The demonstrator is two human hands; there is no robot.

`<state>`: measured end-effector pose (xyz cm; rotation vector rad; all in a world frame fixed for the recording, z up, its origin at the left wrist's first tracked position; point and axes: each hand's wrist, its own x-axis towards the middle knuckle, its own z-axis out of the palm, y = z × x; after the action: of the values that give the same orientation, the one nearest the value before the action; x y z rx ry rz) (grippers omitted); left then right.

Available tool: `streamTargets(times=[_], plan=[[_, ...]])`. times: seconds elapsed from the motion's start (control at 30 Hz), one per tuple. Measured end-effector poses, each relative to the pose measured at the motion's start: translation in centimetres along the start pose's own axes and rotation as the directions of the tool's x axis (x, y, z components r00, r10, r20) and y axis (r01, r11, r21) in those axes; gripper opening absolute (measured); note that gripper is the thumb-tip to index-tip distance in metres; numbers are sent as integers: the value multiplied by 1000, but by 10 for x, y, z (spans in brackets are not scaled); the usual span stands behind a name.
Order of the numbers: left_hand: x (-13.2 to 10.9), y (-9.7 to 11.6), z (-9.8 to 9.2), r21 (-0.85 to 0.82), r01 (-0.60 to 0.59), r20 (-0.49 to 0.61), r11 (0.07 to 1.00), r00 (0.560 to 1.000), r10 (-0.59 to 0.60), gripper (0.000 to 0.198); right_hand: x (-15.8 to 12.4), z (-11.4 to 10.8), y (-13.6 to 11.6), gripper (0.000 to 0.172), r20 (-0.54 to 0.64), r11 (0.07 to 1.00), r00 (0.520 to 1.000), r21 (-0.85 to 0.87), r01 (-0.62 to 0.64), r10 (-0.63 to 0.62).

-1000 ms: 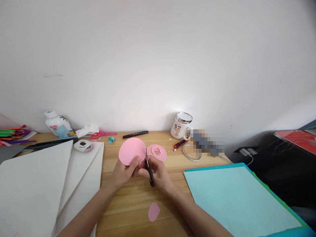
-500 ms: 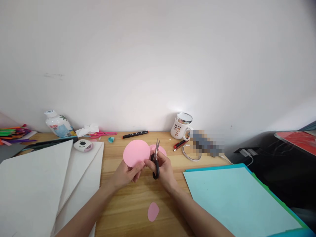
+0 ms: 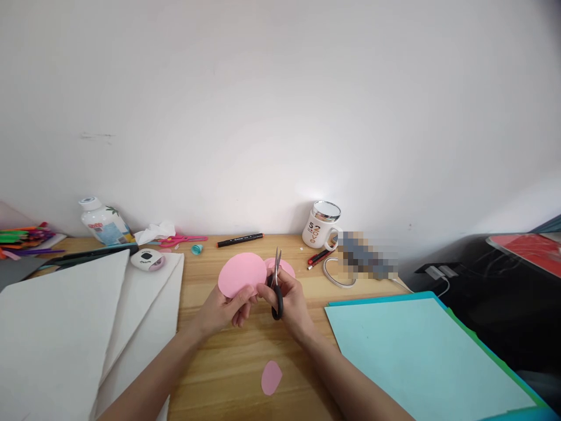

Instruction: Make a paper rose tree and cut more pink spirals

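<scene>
A round piece of pink paper point(image 3: 242, 275) is pinched at its lower edge by my left hand point(image 3: 230, 307), thumb on top. My right hand point(image 3: 294, 304) is closed around black-handled scissors point(image 3: 277, 292), whose blades point up and stand slightly apart. The fingertips of my right hand are close to the paper's right edge; whether they touch it I cannot tell. Behind the scissors, more round pink paper point(image 3: 286, 268) lies on the wooden table point(image 3: 219, 374), partly hidden by my hand. A small pink petal-shaped piece point(image 3: 272, 378) lies nearer to me.
White boards point(image 3: 56, 327) are stacked at left, with a white tape dispenser point(image 3: 148, 259) on top. Along the wall stand a white bottle point(image 3: 105, 222), pink scissors point(image 3: 182, 239), a black marker point(image 3: 240, 240) and a mug point(image 3: 319, 227). Light-blue sheets point(image 3: 421, 351) cover the right.
The round pink paper has tilted slightly, its top edge lower than before. My right hand and the scissors have barely moved.
</scene>
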<state>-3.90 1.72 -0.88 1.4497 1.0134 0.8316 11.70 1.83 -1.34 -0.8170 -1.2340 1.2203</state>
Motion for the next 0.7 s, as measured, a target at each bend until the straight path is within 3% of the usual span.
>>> streamTargets(times=[0.2,0.4,0.53,0.7], plan=[[0,5,-1,34,-21,-110,999,994,24,48,-1,1,3,33,53,999,998,36,-27,25],[0,5,0,83,-24,-122,996,992,34,52,-2,2,3,34,46,998,999,59,-25,22],[0,4,1,66,-32,-158,997,987,42,50,-3,2,7,34,25,997,998,64,-54,52],[0,6,0,22,-42,-233,999,971,46,46,-5,2,10,37,81,992,992,77,-98,92]])
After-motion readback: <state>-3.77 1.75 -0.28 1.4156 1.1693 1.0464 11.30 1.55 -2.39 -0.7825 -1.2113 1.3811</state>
